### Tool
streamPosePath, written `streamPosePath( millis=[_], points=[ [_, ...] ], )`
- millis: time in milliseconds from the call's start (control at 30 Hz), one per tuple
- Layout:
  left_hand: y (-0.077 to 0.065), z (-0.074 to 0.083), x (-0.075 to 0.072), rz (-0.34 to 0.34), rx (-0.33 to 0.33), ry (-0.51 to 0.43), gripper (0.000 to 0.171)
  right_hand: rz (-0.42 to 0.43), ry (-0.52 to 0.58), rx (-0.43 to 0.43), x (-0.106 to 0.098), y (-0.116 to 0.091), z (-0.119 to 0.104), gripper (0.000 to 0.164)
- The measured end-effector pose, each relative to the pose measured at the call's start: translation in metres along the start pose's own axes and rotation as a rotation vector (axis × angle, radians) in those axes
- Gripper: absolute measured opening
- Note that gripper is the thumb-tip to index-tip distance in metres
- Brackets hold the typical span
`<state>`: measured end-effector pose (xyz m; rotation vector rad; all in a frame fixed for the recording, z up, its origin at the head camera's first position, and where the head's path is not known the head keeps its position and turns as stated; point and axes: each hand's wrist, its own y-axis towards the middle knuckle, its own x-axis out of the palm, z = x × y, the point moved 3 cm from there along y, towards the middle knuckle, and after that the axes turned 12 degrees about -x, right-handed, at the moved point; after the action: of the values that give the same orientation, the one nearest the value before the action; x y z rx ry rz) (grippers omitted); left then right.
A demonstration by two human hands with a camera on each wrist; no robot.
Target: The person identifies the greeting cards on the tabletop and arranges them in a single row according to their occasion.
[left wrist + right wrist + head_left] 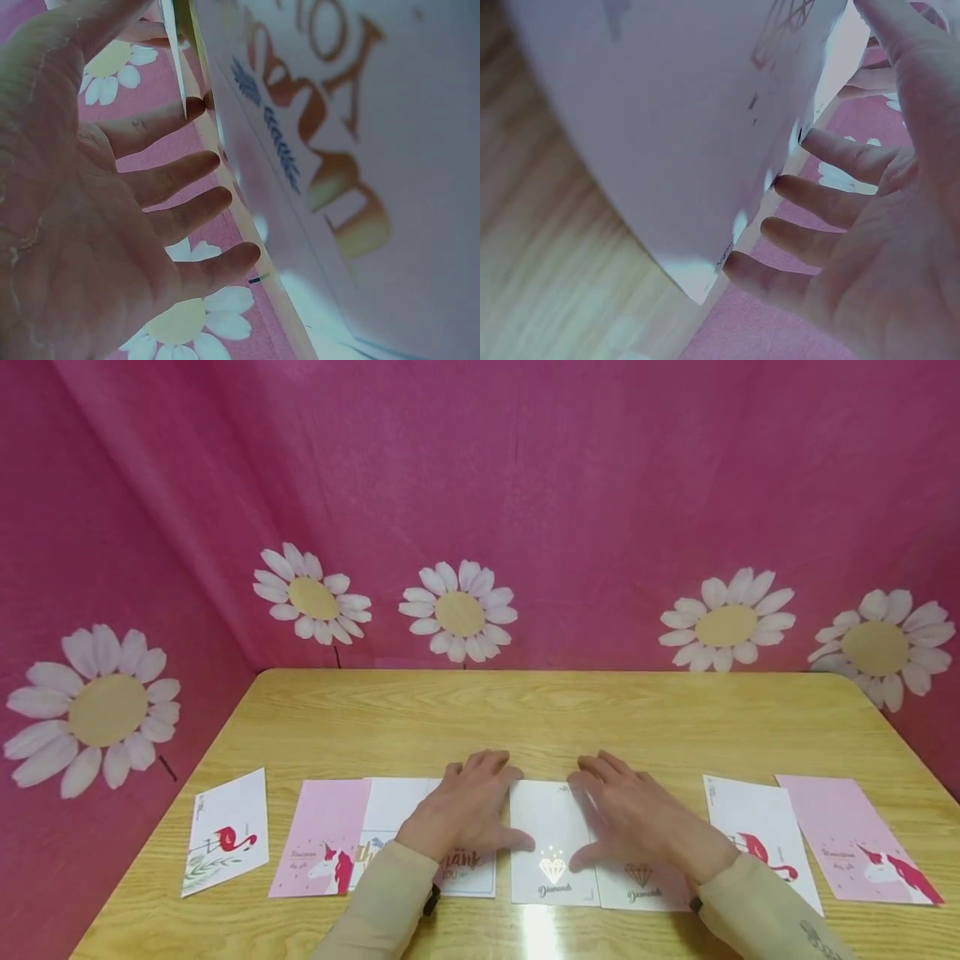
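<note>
My left hand (461, 810) is spread over a white "Thank you" card (471, 887), covering much of its upper part. Its fingertips reach the card's far edge, and the thumb points at a white "Diamonds" card (551, 827) with a gold diamond heart. Over a second "Diamonds" card (637, 893) lies my right hand (648, 818), its fingers extended to the far edge. In the right wrist view the fingertips (742, 264) meet or nearly meet that card's edge. Neither hand grips anything. Another "Thank you" card (390, 806) shows partly behind the left wrist.
A flamingo card (232, 827) lies slanted at the far left, beside a pink unicorn card (330, 814). To the right are another flamingo card (753, 810) and another unicorn card (843, 818). Pink cloth (570, 510) with daisies hangs behind the wooden table (555, 710).
</note>
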<state>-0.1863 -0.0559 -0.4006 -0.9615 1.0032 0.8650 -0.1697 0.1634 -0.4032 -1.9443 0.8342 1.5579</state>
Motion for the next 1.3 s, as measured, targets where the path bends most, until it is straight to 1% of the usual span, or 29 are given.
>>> streamPosePath(
  millis=[133, 233, 333, 433, 500, 600, 767, 833, 1000, 1100, 1200, 1300],
  points=[
    [-0.001, -0.001, -0.002, -0.011, -0.008, -0.053, 0.082, 0.012, -0.017, -0.017, 0.000, 0.001, 0.000, 0.103],
    [-0.002, 0.000, -0.005, -0.011, -0.008, -0.118, 0.077, 0.022, -0.027, -0.019, 0.001, 0.000, 0.000, 0.101],
    [-0.004, 0.000, -0.007, -0.025, 0.011, -0.237, 0.070, 0.030, -0.021, -0.011, 0.002, 0.000, 0.000, 0.100],
    [-0.006, 0.000, -0.008, -0.068, 0.037, -0.387, 0.062, 0.034, -0.013, -0.002, 0.002, 0.000, 0.000, 0.103],
    [-0.007, 0.000, -0.006, -0.097, 0.049, -0.471, 0.058, 0.037, -0.006, 0.003, 0.002, 0.001, 0.000, 0.103],
    [-0.010, -0.001, -0.005, -0.118, 0.033, -0.552, 0.057, 0.049, -0.001, 0.000, 0.003, 0.000, 0.000, 0.103],
    [-0.013, -0.002, -0.002, -0.131, -0.026, -0.693, 0.054, 0.075, 0.016, -0.004, 0.005, -0.001, -0.001, 0.101],
    [-0.014, -0.003, -0.001, -0.129, -0.035, -0.759, 0.053, 0.089, 0.028, 0.002, 0.005, -0.001, -0.002, 0.100],
    [-0.017, -0.008, -0.005, -0.107, -0.029, -0.906, 0.053, 0.134, 0.079, 0.033, 0.003, 0.002, -0.005, 0.095],
    [-0.019, -0.011, -0.009, -0.094, -0.028, -0.977, 0.053, 0.154, 0.145, 0.056, 0.000, 0.003, -0.006, 0.093],
    [-0.020, -0.016, -0.013, -0.072, -0.037, -1.025, 0.054, 0.177, 0.226, 0.071, -0.004, 0.005, -0.007, 0.094],
    [-0.020, -0.021, -0.016, -0.041, -0.046, -1.064, 0.055, 0.213, 0.312, 0.056, -0.008, 0.009, -0.009, 0.095]
  ],
)
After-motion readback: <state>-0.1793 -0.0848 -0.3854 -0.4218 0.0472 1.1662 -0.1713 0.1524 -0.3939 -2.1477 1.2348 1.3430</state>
